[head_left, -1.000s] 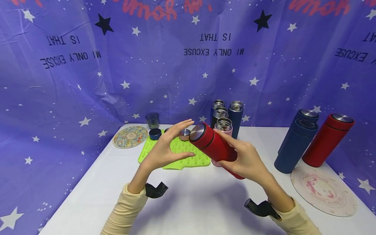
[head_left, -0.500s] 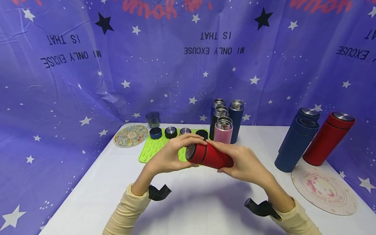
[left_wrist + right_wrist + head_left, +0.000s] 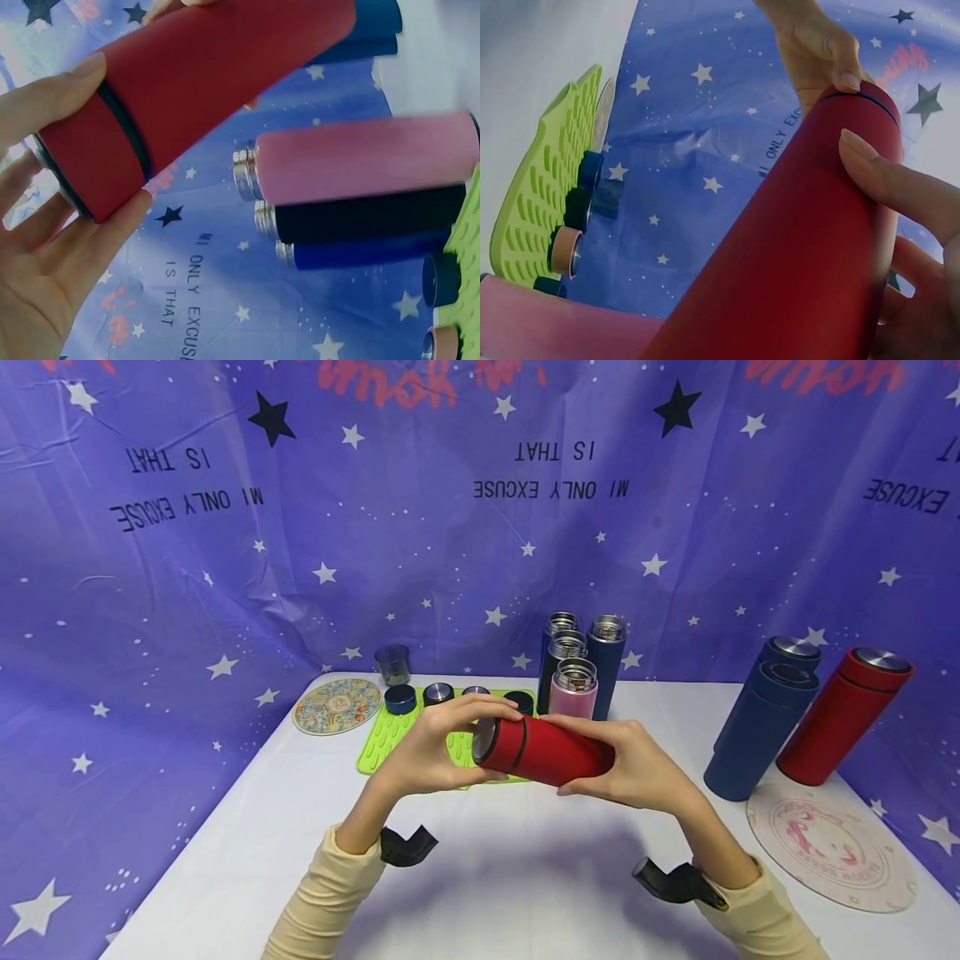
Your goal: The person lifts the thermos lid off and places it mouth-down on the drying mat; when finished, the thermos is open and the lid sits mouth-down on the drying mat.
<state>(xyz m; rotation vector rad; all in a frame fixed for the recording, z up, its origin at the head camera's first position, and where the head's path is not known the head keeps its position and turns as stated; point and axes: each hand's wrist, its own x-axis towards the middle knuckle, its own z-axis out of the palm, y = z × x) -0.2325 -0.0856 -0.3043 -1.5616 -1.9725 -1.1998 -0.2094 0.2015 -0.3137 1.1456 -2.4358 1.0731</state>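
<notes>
A red thermos bottle [image 3: 566, 756] is held above the table, lying nearly level with its capped end to the left. My left hand [image 3: 423, 752] grips the red lid [image 3: 94, 165], thumb on one side and fingers round the other; a dark ring marks the seam between lid and body. Around the bottle's body my right hand [image 3: 641, 768] has its thumb on the near side and its fingers over the top. In the right wrist view, the right thumb [image 3: 870, 161] lies along the body, and the left hand [image 3: 817, 52] shows at the lid.
Behind the hands, a green mat [image 3: 382, 745] bears several loose lids. Uncapped bottles, including a pink one [image 3: 573, 697], stand at the back. Capped blue bottles [image 3: 761, 735] and another red one [image 3: 840, 718] stand right, near a round coaster [image 3: 832, 852]. A cup [image 3: 392, 666] is back left.
My left hand, at first apart from the bottle, has taken hold of its lid. The bottle has swung from a steep tilt to nearly level, uncovering the pink bottle behind.
</notes>
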